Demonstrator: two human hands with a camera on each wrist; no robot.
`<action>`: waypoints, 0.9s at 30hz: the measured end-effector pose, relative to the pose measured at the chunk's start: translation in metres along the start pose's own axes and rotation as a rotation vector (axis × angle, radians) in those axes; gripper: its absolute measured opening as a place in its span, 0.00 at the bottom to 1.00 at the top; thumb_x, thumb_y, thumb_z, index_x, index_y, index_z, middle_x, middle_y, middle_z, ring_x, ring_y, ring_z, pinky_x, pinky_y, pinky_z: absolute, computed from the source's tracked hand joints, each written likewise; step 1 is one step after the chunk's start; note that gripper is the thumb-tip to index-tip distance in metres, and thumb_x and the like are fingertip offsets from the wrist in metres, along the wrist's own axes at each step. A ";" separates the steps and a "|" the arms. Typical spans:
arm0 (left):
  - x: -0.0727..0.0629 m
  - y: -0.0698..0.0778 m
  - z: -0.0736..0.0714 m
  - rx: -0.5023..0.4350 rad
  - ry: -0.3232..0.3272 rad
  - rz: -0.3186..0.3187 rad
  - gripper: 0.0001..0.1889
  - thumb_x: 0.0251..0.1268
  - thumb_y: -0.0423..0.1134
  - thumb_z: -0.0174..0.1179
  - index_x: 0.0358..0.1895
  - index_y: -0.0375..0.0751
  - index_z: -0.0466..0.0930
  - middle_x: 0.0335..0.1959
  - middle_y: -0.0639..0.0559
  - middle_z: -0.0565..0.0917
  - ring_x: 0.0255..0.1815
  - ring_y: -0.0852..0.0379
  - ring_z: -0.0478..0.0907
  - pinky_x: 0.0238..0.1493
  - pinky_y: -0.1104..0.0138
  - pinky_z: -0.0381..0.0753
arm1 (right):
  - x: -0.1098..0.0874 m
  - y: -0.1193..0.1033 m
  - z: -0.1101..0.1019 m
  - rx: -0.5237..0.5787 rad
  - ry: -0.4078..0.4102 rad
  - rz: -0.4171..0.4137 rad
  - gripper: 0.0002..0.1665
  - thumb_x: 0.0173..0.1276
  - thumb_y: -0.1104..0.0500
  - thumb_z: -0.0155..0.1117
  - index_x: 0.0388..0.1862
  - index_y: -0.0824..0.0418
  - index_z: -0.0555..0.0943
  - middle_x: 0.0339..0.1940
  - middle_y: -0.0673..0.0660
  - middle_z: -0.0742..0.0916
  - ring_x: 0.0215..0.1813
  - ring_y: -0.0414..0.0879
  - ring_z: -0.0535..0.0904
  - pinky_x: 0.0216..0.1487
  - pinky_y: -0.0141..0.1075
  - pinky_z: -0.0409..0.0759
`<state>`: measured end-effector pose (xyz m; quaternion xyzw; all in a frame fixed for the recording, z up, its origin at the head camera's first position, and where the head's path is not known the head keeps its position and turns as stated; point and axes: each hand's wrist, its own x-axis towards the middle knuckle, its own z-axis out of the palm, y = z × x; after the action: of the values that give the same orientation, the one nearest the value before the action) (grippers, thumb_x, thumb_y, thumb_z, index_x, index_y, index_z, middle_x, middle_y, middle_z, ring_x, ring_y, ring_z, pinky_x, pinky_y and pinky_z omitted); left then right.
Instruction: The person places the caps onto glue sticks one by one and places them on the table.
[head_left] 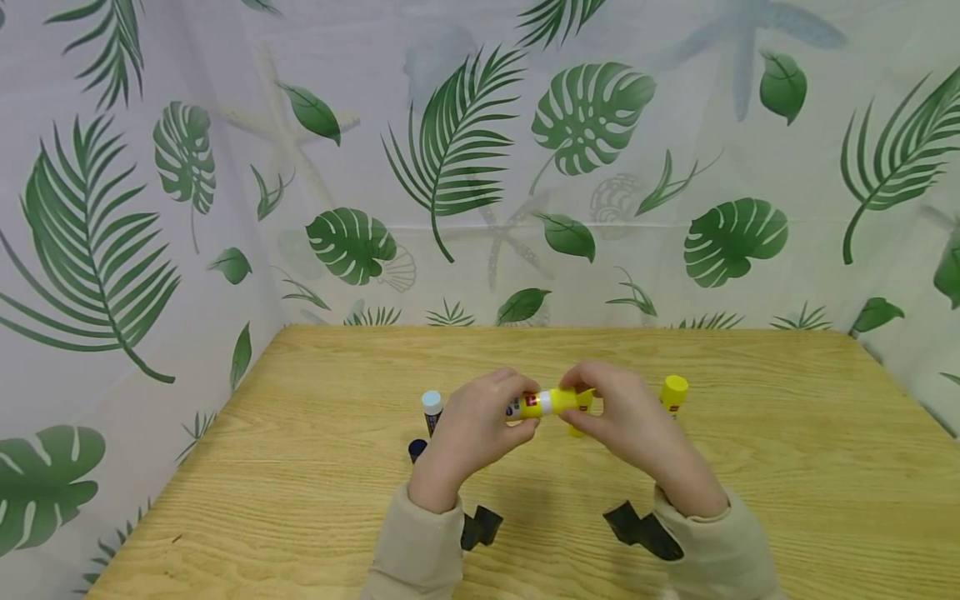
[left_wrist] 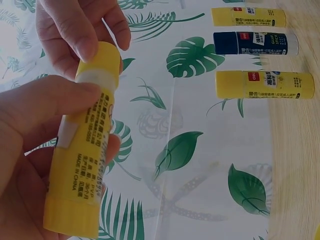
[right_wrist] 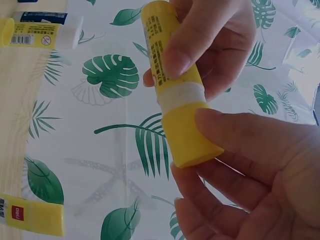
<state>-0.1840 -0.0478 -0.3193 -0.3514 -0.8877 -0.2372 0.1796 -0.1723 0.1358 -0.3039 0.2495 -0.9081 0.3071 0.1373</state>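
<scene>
A yellow glue stick (head_left: 534, 405) is held nearly level above the table between both hands. My left hand (head_left: 474, 423) grips its printed body, thumb along one side and fingers around the other. The thumb and fingers of my right hand (head_left: 621, 414) pinch the yellow cap (right_wrist: 189, 134) at the other end. A white band (right_wrist: 182, 97) shows between cap and body. Behind the right hand, a yellow glue stick (head_left: 674, 390) stands upright on the table, its lower part hidden by that hand.
Left of the left hand stand a dark glue stick with a light blue top (head_left: 432, 406) and a dark navy-topped one (head_left: 417, 450), both partly covered. The wooden table (head_left: 300, 500) ends at a leaf-patterned cloth (head_left: 480, 275). Black straps (head_left: 643, 533) hang by the cuffs.
</scene>
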 end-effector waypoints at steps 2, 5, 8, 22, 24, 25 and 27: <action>0.000 0.000 0.000 0.000 0.003 0.005 0.12 0.50 0.38 0.64 0.40 0.42 0.78 0.36 0.54 0.78 0.27 0.64 0.72 0.28 0.76 0.71 | 0.000 0.000 0.000 -0.006 -0.004 0.002 0.12 0.49 0.67 0.69 0.33 0.61 0.77 0.33 0.52 0.81 0.37 0.48 0.77 0.38 0.44 0.75; 0.000 0.000 0.000 -0.002 0.003 0.013 0.12 0.51 0.38 0.64 0.40 0.42 0.78 0.36 0.54 0.78 0.28 0.64 0.72 0.28 0.76 0.71 | 0.000 0.000 -0.001 -0.004 -0.007 -0.002 0.12 0.49 0.67 0.69 0.33 0.61 0.78 0.33 0.52 0.81 0.37 0.48 0.76 0.39 0.44 0.75; 0.001 -0.001 0.000 -0.013 0.003 0.032 0.12 0.51 0.37 0.64 0.40 0.41 0.78 0.36 0.53 0.78 0.29 0.64 0.73 0.30 0.77 0.71 | 0.000 -0.001 -0.001 0.014 -0.016 -0.007 0.11 0.49 0.67 0.69 0.33 0.61 0.78 0.32 0.51 0.82 0.36 0.47 0.77 0.39 0.43 0.75; 0.000 0.002 -0.002 -0.041 0.011 0.067 0.12 0.52 0.37 0.63 0.41 0.40 0.78 0.36 0.53 0.78 0.29 0.65 0.71 0.30 0.79 0.70 | 0.000 0.004 -0.003 0.126 -0.037 -0.045 0.11 0.53 0.65 0.66 0.37 0.63 0.79 0.35 0.52 0.82 0.36 0.45 0.77 0.40 0.40 0.76; 0.000 0.003 -0.003 -0.051 0.016 0.057 0.13 0.52 0.37 0.63 0.41 0.40 0.78 0.36 0.53 0.78 0.29 0.65 0.71 0.30 0.79 0.70 | -0.001 0.006 -0.004 0.161 -0.044 -0.044 0.13 0.53 0.65 0.67 0.38 0.64 0.78 0.36 0.53 0.82 0.37 0.45 0.77 0.40 0.39 0.76; 0.000 0.003 -0.003 -0.053 0.021 0.054 0.13 0.52 0.36 0.63 0.42 0.40 0.78 0.37 0.53 0.78 0.29 0.65 0.72 0.30 0.79 0.70 | -0.001 0.006 -0.005 0.176 -0.048 -0.044 0.13 0.52 0.66 0.67 0.39 0.64 0.78 0.36 0.54 0.82 0.37 0.45 0.77 0.41 0.39 0.76; 0.000 0.003 -0.004 -0.058 0.029 0.051 0.13 0.51 0.36 0.63 0.42 0.40 0.78 0.37 0.53 0.79 0.30 0.64 0.73 0.30 0.78 0.71 | -0.001 0.007 -0.006 0.208 -0.058 -0.042 0.14 0.53 0.66 0.66 0.40 0.65 0.77 0.37 0.54 0.81 0.38 0.45 0.78 0.41 0.38 0.77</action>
<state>-0.1812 -0.0478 -0.3148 -0.3756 -0.8685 -0.2632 0.1882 -0.1748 0.1451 -0.3028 0.2904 -0.8694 0.3894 0.0907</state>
